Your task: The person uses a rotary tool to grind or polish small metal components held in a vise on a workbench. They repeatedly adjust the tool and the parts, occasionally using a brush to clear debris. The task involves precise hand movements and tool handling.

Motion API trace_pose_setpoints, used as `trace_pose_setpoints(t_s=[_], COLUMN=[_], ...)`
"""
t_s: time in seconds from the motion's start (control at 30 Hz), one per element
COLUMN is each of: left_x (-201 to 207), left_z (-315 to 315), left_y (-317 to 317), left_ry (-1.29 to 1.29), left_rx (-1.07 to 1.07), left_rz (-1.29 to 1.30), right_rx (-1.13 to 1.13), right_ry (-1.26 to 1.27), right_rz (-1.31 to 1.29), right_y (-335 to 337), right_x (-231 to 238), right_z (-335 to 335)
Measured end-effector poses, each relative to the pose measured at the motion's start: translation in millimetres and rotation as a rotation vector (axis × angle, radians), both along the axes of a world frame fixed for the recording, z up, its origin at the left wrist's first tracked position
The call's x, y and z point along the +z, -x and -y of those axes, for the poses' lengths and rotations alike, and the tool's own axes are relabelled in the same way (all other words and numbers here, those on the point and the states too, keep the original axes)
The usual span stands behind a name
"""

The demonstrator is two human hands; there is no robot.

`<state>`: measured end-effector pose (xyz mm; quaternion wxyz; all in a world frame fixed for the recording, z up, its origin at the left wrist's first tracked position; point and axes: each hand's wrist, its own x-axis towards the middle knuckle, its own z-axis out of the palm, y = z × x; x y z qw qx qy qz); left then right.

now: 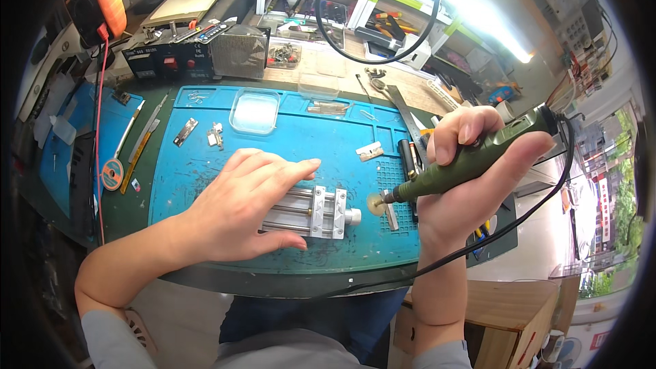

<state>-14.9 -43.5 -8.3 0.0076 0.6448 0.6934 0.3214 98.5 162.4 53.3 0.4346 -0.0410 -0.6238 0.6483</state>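
My right hand (451, 184) is wrapped round a dark green rotary tool (444, 176), held tilted over the mat's right side. A thin round cutting disc (376, 204) sits at its tip, and a black cord runs from its back end. A small silver vise (328, 213) with guide rods and a round knob lies on the blue mat (355, 249). Over the vise's left end is my left hand (249, 195), fingers stretched out and thumb apart. That end is hidden under the hand, so whether they touch is unclear. A small metal bar (390, 213) lies beside the disc.
Small metal parts (216, 135) and a clear plastic box (254, 111) lie on the mat's far side. A steel ruler (403, 109) slants at its right. Behind stands a black powered device (171, 60); a black cable loop (321, 14) hangs ahead. A solder spool (111, 174) is at left.
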Motion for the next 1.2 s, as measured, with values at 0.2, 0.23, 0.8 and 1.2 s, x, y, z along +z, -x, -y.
trace_pose_setpoints(t_s=[0.2, 0.23, 0.8, 1.2], left_x=[0.5, -0.7, -0.1, 34.0], left_z=[-5.7, -5.9, -4.0, -9.6], left_y=[-5.7, -5.2, -2.2, 1.5], left_ry=[-0.022, -0.023, -0.078, -0.339], left_rx=[-0.006, -0.009, -0.020, 0.116], left_rz=[0.098, 0.091, 0.049, 0.083], right_rx=[-0.040, -0.047, -0.083, -0.154], right_ry=[-0.026, -0.036, -0.026, -0.464], right_rz=[-0.019, -0.010, 0.046, 0.093], right_y=[3.2, 2.8, 9.0, 0.9], right_x=[-4.9, -4.6, -8.2, -1.4], right_z=[1.1, 1.7, 6.6, 6.0])
